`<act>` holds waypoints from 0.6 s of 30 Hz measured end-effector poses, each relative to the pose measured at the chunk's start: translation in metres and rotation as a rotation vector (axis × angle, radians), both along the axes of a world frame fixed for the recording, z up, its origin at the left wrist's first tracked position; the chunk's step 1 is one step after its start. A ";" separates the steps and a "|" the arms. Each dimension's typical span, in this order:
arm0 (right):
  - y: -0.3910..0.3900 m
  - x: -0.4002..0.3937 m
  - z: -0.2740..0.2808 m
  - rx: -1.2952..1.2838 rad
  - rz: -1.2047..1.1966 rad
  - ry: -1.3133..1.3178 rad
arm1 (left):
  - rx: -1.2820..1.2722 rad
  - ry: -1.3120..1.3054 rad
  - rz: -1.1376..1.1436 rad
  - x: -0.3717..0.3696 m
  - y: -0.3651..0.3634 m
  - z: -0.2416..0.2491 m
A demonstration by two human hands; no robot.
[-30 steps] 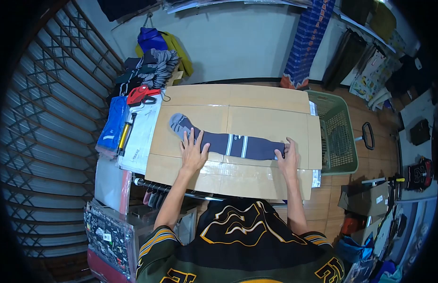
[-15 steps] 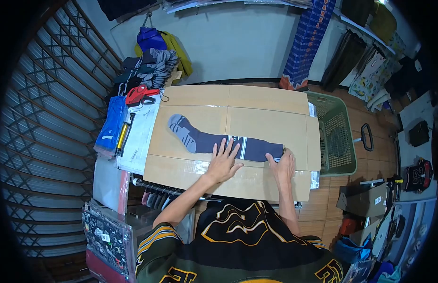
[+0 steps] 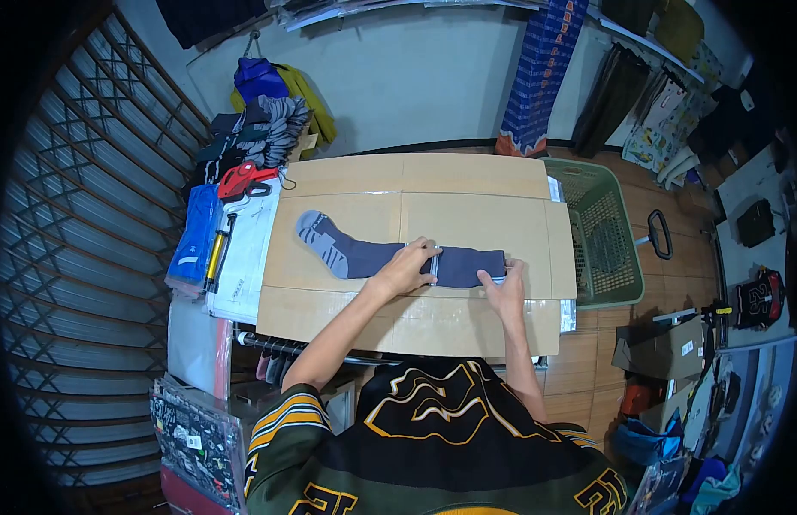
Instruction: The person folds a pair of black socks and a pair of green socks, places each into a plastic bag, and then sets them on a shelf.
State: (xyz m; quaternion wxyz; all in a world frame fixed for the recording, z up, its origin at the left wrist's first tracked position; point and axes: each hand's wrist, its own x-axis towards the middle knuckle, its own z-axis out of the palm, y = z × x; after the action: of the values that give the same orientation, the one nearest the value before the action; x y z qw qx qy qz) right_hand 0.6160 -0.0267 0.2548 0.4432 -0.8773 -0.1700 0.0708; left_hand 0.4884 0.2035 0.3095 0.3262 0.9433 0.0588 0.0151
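A dark grey sock (image 3: 373, 257) with a lighter grey toe and heel lies flat across the cardboard sheet (image 3: 476, 221), its toe pointing up and to the left. My left hand (image 3: 404, 268) is closed over the white-striped middle of the leg, thumb and fingers gripping the fabric and covering part of the stripes. At the open cuff on the right, my right hand (image 3: 505, 289) pinches the edge, its thumb on top and its fingers around the end.
A red tape dispenser (image 3: 244, 180), a yellow-and-black hand pump (image 3: 217, 257) and a blue plastic-wrapped packet (image 3: 194, 227) lie left of the cardboard. A green crate (image 3: 617, 249) stands at the right. Folded clothes (image 3: 274, 129) are piled at the back left.
My left hand has gone from lying spread on the sock to gripping its striped middle. My right hand stays at the cuff. The whole view has shifted slightly.
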 end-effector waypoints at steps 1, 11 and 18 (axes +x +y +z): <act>-0.001 0.002 -0.005 0.092 0.001 0.024 | 0.004 0.007 -0.007 0.002 0.002 -0.002; 0.015 -0.010 0.024 0.401 0.005 0.203 | -0.052 0.012 -0.025 0.014 0.015 -0.010; 0.055 -0.031 0.044 0.561 0.055 0.196 | -0.096 0.032 -0.021 0.011 0.016 -0.008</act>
State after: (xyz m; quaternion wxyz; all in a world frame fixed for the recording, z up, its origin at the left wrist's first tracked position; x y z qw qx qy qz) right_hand 0.5850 0.0283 0.2984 0.6805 -0.7046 -0.1632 0.1176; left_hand 0.4998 0.2199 0.3016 0.3704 0.9272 0.0546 -0.0064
